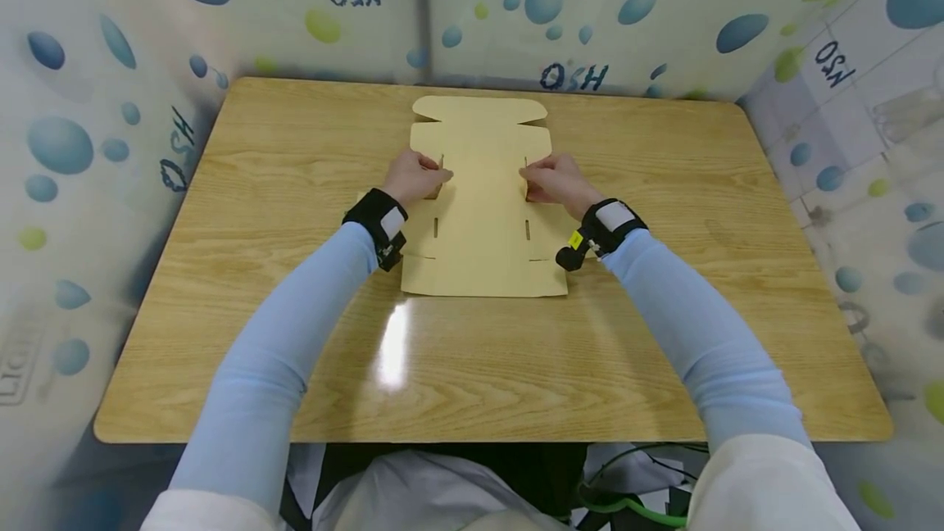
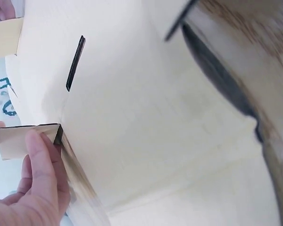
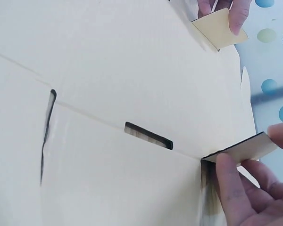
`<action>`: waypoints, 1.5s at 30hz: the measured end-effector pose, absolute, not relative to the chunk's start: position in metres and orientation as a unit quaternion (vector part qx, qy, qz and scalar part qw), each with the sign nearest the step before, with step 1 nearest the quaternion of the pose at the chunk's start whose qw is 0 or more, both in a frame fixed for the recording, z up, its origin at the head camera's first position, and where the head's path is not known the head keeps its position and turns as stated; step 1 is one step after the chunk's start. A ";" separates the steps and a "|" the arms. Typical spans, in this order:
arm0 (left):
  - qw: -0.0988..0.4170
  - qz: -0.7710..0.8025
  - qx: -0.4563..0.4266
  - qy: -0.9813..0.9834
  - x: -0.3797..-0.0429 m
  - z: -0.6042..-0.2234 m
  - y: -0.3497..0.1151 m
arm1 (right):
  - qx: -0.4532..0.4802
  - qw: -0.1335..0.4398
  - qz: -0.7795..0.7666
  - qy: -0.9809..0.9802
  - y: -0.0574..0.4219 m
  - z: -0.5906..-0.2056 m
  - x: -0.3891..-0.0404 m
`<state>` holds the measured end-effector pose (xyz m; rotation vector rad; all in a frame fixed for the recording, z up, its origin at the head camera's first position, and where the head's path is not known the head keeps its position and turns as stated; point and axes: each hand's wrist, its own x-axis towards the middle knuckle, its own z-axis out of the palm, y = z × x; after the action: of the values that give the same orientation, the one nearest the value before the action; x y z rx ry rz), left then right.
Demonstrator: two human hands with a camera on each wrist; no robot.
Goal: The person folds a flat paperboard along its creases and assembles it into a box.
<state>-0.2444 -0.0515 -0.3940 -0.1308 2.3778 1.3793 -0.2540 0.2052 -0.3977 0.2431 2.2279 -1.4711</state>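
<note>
A flat, die-cut cardboard box blank (image 1: pixel 483 220) lies on the wooden table, with slots and crease lines along both sides. My left hand (image 1: pixel 415 177) pinches a small cardboard flap (image 2: pixel 14 141) on the blank's left side, thumb and fingers on its faces. On the opposite side my right hand (image 1: pixel 556 180) pinches the matching flap (image 3: pixel 240 149). Both flaps stand folded up from the sheet. In the right wrist view, a gap beside the right flap shows the table below. A narrow slot (image 3: pixel 148 136) lies close to that flap.
The wooden table (image 1: pixel 258 187) extends around the blank on all sides. Behind it hangs a patterned curtain (image 1: pixel 501 15) with blue and green dots. Green and black cables (image 1: pixel 634 502) hang below the table's front edge.
</note>
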 end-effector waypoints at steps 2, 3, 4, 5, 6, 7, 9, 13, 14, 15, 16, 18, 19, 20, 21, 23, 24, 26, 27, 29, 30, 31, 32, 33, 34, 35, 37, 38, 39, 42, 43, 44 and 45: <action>0.197 0.503 -0.051 0.840 -0.244 -0.394 -0.050 | 0.090 0.230 -0.539 0.805 0.206 -0.398 -0.253; 0.198 0.509 -0.051 0.836 -0.245 -0.395 -0.050 | 0.089 0.231 -0.541 0.804 0.207 -0.398 -0.253; 0.198 0.513 -0.050 0.834 -0.245 -0.395 -0.050 | 0.089 0.231 -0.545 0.801 0.207 -0.398 -0.252; 0.199 0.518 -0.050 0.830 -0.245 -0.396 -0.049 | 0.088 0.232 -0.548 0.799 0.208 -0.398 -0.252; 0.199 0.522 -0.049 0.828 -0.245 -0.396 -0.049 | 0.089 0.232 -0.550 0.797 0.208 -0.399 -0.252; 0.200 0.526 -0.049 0.825 -0.245 -0.396 -0.049 | 0.089 0.233 -0.555 0.794 0.209 -0.399 -0.251; 0.201 0.534 -0.049 0.820 -0.245 -0.397 -0.049 | 0.089 0.234 -0.564 0.787 0.210 -0.400 -0.250; 0.196 0.547 -0.051 0.812 -0.246 -0.398 -0.047 | 0.090 0.228 -0.584 0.774 0.211 -0.401 -0.249; 0.195 0.551 -0.050 0.810 -0.246 -0.398 -0.047 | 0.091 0.225 -0.589 0.771 0.211 -0.401 -0.249; 0.195 0.555 -0.050 0.807 -0.246 -0.398 -0.047 | 0.090 0.223 -0.593 0.768 0.212 -0.401 -0.249; 0.194 0.558 -0.049 0.805 -0.246 -0.398 -0.047 | 0.091 0.221 -0.597 0.766 0.212 -0.401 -0.250; 0.195 0.567 -0.048 0.799 -0.247 -0.398 -0.046 | 0.093 0.219 -0.607 0.758 0.212 -0.401 -0.250; 0.195 0.572 -0.047 0.795 -0.247 -0.397 -0.046 | 0.094 0.219 -0.610 0.755 0.213 -0.401 -0.250; 0.196 0.575 -0.047 0.793 -0.247 -0.397 -0.047 | 0.095 0.220 -0.614 0.752 0.213 -0.401 -0.250; 0.195 0.577 -0.047 0.792 -0.246 -0.397 -0.047 | 0.095 0.221 -0.618 0.749 0.213 -0.401 -0.251; 0.192 0.586 -0.047 0.786 -0.247 -0.397 -0.047 | 0.096 0.222 -0.626 0.741 0.214 -0.400 -0.251; 0.191 0.589 -0.048 0.783 -0.247 -0.397 -0.047 | 0.096 0.223 -0.630 0.738 0.214 -0.400 -0.251; 0.189 0.594 -0.049 0.781 -0.247 -0.398 -0.047 | 0.100 0.221 -0.637 0.732 0.214 -0.400 -0.251; 0.188 0.596 -0.050 0.779 -0.248 -0.398 -0.047 | 0.102 0.219 -0.639 0.730 0.213 -0.400 -0.251; 0.190 0.599 -0.054 0.776 -0.249 -0.399 -0.047 | 0.106 0.214 -0.645 0.726 0.213 -0.399 -0.250; 0.191 0.601 -0.056 0.774 -0.249 -0.399 -0.047 | 0.108 0.211 -0.648 0.724 0.213 -0.399 -0.250; 0.192 0.601 -0.056 0.774 -0.250 -0.400 -0.047 | 0.110 0.207 -0.650 0.723 0.213 -0.400 -0.249; 0.192 0.602 -0.058 0.773 -0.250 -0.400 -0.047 | 0.111 0.203 -0.652 0.722 0.213 -0.400 -0.249; 0.193 0.603 -0.058 0.772 -0.250 -0.400 -0.047 | 0.111 0.200 -0.654 0.721 0.213 -0.400 -0.249; 0.193 0.604 -0.058 0.771 -0.250 -0.400 -0.047 | 0.110 0.198 -0.658 0.718 0.213 -0.401 -0.249; 0.193 0.605 -0.058 0.770 -0.250 -0.399 -0.047 | 0.111 0.196 -0.661 0.716 0.214 -0.401 -0.249; 0.193 0.608 -0.055 0.768 -0.251 -0.399 -0.048 | 0.111 0.194 -0.667 0.711 0.214 -0.401 -0.249; 0.193 0.610 -0.054 0.767 -0.251 -0.399 -0.048 | 0.111 0.194 -0.670 0.708 0.215 -0.401 -0.249; 0.194 0.610 -0.052 0.767 -0.251 -0.399 -0.048 | 0.111 0.194 -0.674 0.704 0.216 -0.402 -0.249; 0.196 0.610 -0.048 0.766 -0.252 -0.399 -0.048 | 0.106 0.194 -0.682 0.697 0.217 -0.402 -0.249; 0.197 0.610 -0.047 0.766 -0.252 -0.399 -0.048 | 0.103 0.194 -0.685 0.695 0.218 -0.402 -0.249; 0.197 0.610 -0.046 0.767 -0.253 -0.399 -0.048 | 0.099 0.193 -0.686 0.694 0.218 -0.403 -0.249; 0.197 0.609 -0.044 0.767 -0.253 -0.399 -0.048 | 0.094 0.192 -0.687 0.694 0.218 -0.403 -0.249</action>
<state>-0.2527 -0.0477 -0.3992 -0.1241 2.1462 1.7061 -0.2492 0.2185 -0.4032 0.2649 1.9488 -1.9291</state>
